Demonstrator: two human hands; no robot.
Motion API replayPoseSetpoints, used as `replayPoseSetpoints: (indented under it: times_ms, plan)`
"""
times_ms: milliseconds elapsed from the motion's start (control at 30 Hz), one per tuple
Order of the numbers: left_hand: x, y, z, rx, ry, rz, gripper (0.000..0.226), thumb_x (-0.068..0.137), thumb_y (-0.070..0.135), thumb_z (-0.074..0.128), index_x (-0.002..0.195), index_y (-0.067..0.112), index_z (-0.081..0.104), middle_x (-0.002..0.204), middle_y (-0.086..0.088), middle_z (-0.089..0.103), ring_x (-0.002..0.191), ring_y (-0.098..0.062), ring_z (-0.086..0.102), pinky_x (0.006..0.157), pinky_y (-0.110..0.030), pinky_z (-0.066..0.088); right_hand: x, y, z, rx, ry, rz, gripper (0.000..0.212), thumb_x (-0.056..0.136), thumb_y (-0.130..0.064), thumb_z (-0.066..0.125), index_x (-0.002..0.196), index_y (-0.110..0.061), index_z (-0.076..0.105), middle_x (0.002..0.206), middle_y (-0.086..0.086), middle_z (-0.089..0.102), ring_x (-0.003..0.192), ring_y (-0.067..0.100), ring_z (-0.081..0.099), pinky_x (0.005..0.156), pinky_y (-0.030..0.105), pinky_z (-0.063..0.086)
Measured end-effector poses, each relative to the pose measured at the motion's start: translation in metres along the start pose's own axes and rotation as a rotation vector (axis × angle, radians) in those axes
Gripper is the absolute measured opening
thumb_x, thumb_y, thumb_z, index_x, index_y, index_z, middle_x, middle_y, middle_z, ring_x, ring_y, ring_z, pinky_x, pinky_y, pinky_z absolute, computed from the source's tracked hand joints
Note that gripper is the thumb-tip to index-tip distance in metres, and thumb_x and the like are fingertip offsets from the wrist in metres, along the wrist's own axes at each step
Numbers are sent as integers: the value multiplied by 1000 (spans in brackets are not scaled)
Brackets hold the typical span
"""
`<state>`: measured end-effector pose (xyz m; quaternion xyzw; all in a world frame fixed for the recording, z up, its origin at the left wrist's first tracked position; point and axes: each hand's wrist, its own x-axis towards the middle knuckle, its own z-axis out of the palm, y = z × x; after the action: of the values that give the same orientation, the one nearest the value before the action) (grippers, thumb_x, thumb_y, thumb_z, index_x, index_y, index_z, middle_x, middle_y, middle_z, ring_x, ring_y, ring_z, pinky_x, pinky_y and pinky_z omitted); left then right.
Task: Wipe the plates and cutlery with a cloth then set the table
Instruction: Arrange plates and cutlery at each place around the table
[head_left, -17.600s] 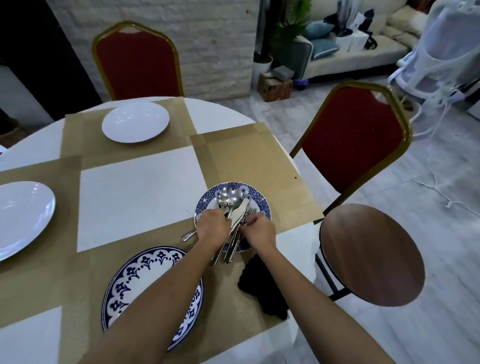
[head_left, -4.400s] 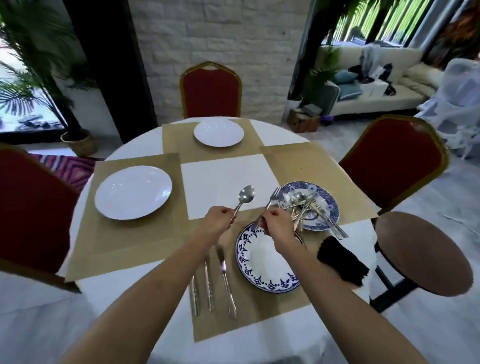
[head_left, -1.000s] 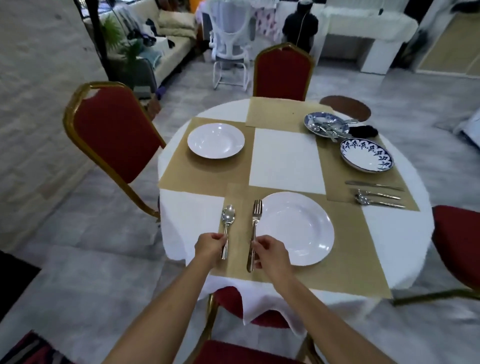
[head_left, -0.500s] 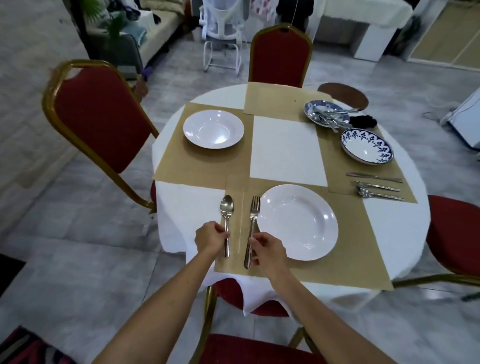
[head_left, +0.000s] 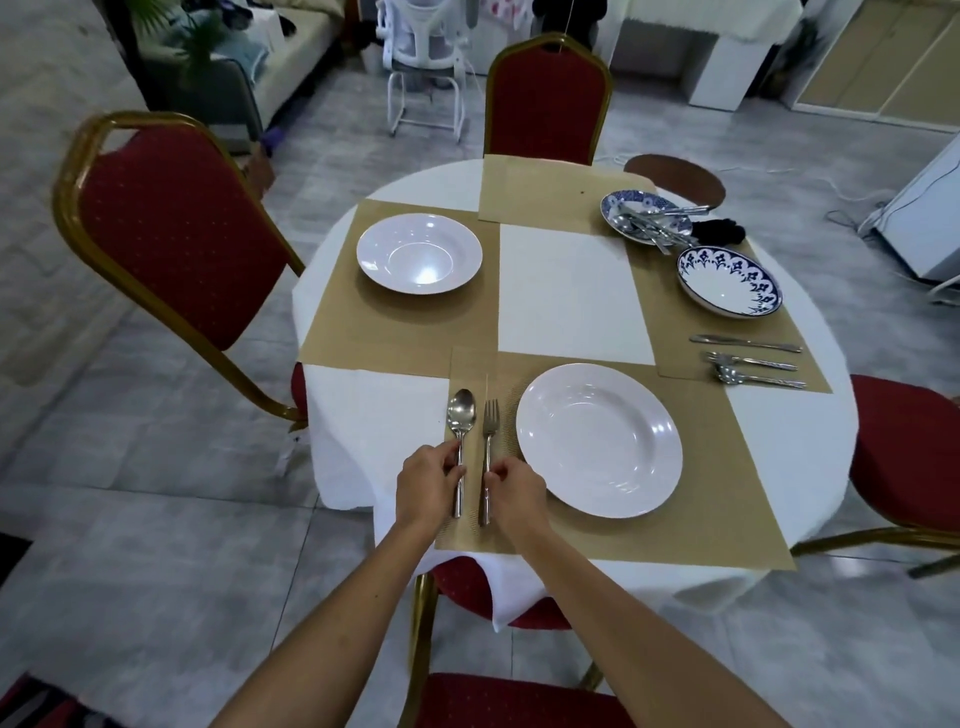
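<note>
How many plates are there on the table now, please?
4. The near white plate is right of the fork; the far white plate, far left; the blue-rimmed plate, at right; the cutlery-laden blue plate, behind it. None looks hidden.

left hand (head_left: 428, 486) pinches spoon (head_left: 462, 410) handle | right hand (head_left: 514, 491) pinches fork (head_left: 490, 421) handle | both lie side by side on placemat (head_left: 701, 535), just left of white plate (head_left: 597, 439)

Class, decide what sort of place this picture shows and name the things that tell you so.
Probably a home dining area opening onto a living room: round white-clothed table, red gold-framed chairs, pale sofa beyond.
</note>
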<state>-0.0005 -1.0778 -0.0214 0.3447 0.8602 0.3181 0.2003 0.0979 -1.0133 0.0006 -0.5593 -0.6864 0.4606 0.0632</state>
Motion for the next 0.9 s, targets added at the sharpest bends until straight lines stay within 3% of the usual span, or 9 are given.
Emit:
replayPoseSetpoints:
  times_ms: [133, 267, 433, 600, 900]
  plan:
    - [2, -4, 3, 16, -8, 4, 40, 91, 23, 61, 131, 28, 57, 86, 4, 51, 81, -10, 48, 70, -20, 34, 6, -6, 6, 9, 59, 1, 16, 95, -8, 50, 105, -7, 63, 101, 6, 64, 85, 15, 54, 73, 24, 40]
    - [3, -6, 5, -11, 9, 2, 40, 92, 22, 61, 132, 27, 56, 87, 4, 52, 82, -10, 49, 71, -20, 34, 7, -6, 7, -11, 94, -19, 11, 96, -9, 49, 98, -10, 60, 89, 0, 58, 81, 16, 56, 63, 21, 40]
    - [2, -8, 6, -16, 17, 12, 39, 92, 21, 60, 131, 27, 57, 88, 3, 52, 80, -10, 48, 70, -20, 32, 9, -3, 18, -291, 162, -111, 19, 97, -12, 39, 99, -11, 59, 98, 9, 62, 87, 25, 59, 71, 33, 46]
    - [1, -9, 5, -16, 29, 31, 33, 90, 19, 62, 122, 29, 63, 84, 1, 56, 79, -12, 51, 68, -21, 33, 9, -1, 20, -432, 166, -169, 26, 98, -6, 35, 114, -8, 56, 112, 11, 57, 99, 26, 57, 74, 31, 42]
    - [0, -6, 2, -21, 27, 36, 37, 90, 19, 63, 126, 27, 61, 89, -3, 60, 84, -16, 56, 70, -23, 36, 9, -2, 17, -513, 152, -208, 26, 97, -2, 38, 117, -7, 53, 115, 13, 56, 102, 28, 58, 81, 36, 48]
